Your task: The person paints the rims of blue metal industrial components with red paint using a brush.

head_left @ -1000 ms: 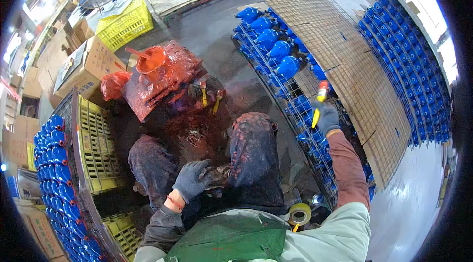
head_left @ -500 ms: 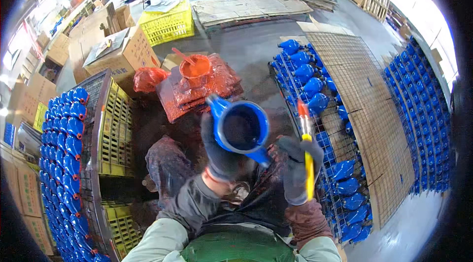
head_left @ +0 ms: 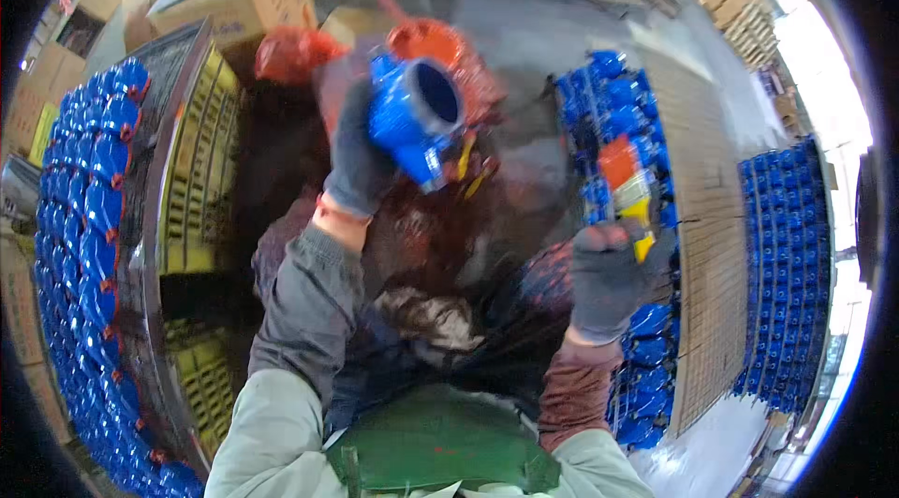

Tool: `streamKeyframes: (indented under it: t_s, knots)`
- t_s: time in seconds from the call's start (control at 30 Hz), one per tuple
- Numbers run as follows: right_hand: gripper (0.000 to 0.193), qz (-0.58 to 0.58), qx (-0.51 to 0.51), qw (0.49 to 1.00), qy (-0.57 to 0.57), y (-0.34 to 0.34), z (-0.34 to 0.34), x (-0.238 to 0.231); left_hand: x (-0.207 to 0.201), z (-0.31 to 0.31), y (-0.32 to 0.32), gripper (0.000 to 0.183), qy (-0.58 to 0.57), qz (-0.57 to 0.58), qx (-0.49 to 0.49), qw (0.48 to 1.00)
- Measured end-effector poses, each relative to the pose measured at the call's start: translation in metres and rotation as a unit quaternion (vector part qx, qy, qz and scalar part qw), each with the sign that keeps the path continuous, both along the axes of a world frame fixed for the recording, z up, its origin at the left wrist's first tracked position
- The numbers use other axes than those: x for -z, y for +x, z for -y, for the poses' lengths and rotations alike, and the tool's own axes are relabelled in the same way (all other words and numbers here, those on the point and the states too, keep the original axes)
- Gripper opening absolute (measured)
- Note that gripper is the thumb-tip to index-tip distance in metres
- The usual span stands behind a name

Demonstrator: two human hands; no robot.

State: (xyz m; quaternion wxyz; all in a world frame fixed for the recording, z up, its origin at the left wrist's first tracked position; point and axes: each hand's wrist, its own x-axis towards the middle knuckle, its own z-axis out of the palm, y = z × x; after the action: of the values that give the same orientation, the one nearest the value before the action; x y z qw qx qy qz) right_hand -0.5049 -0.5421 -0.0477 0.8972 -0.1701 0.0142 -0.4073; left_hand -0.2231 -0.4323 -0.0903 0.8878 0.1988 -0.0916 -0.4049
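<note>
My left hand (head_left: 358,161), in a dark grey glove, grips a glossy blue hollow metal housing (head_left: 391,119) from its left side. The housing's round mouth is turned to the right, and a lug points down toward me. Just beyond it stands a paint bucket (head_left: 440,41), coated in orange-red with a red handle leaning out; the housing partly hides it. Off to the right, my gloved right hand (head_left: 607,285) is closed round a paintbrush (head_left: 635,198) with a yellow handle. Its orange-red bristles point up and slightly left, well apart from the housing.
Rows of blue housings (head_left: 84,189) with red rims line the rack on my left, above yellow crates (head_left: 195,170). More blue housings (head_left: 648,339) lie on my right beside a mesh-covered board (head_left: 702,245), with another stacked rack (head_left: 787,264) beyond. A red bag (head_left: 292,55) sits near the bucket.
My left hand has carried the housing forward and left, tipping its mouth from facing me toward the right. My right hand has moved outward with the brush, now tilted. The whole view has shifted.
</note>
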Motion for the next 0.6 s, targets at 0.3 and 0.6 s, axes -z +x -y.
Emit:
streamKeyframes:
  t_s: [0.3,0.6]
  knots:
    - [0.042,-0.212,0.163,0.962,-0.047,-0.054,-0.013,0.012,0.156,0.009,-0.081,0.086,0.550,0.580,0.176,0.575]
    - [0.048,-0.243,0.328,0.906,-0.109,-0.177,-0.012,0.030,0.350,-0.084,-0.131,0.067,0.620,0.677,0.286,0.274]
